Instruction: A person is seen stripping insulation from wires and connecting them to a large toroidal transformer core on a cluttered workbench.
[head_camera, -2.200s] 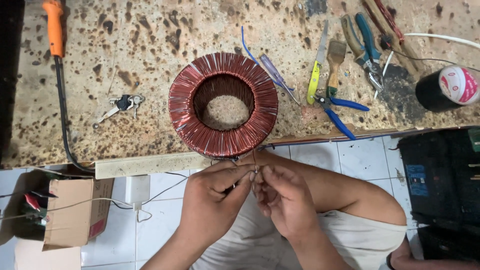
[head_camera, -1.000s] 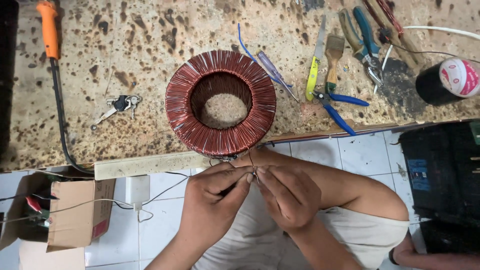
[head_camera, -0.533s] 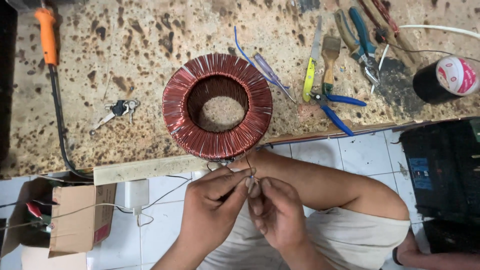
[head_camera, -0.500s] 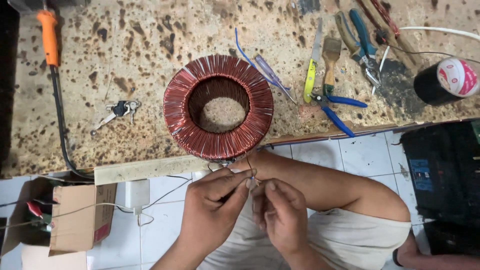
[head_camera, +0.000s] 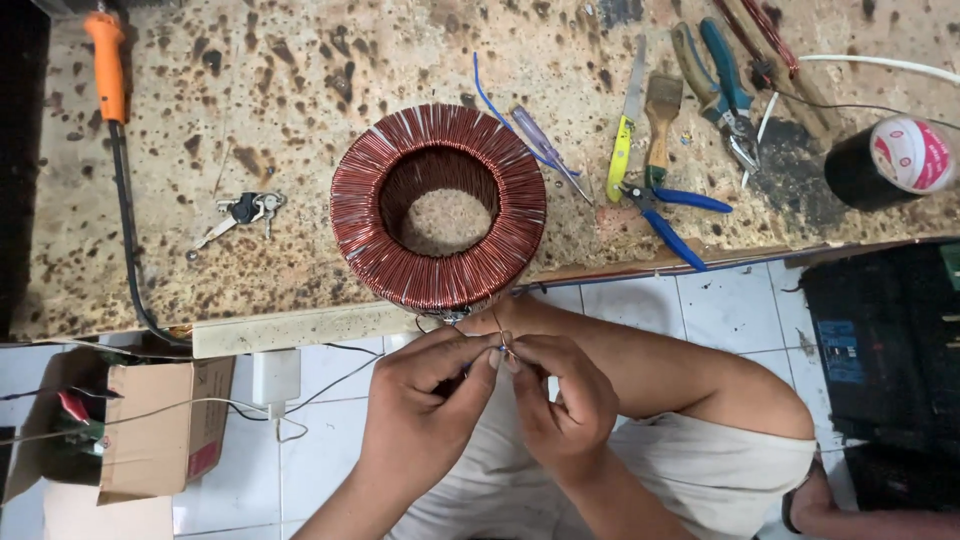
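Thin copper wire ends (head_camera: 503, 347) are pinched between left hand (head_camera: 425, 415) and right hand (head_camera: 560, 405) below centre frame; over-twisting could snap them near the red-brown toroidal copper coil (head_camera: 438, 205).

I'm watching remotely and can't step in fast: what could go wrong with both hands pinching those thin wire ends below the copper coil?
The wire ends pinched by the left hand and right hand look thin, so hard twisting might snap them. The copper coil sits near the bench edge; tugging its leads could drag it off.

Bright, even overhead light, soft shadows, sharp focus, slight edge distortion.
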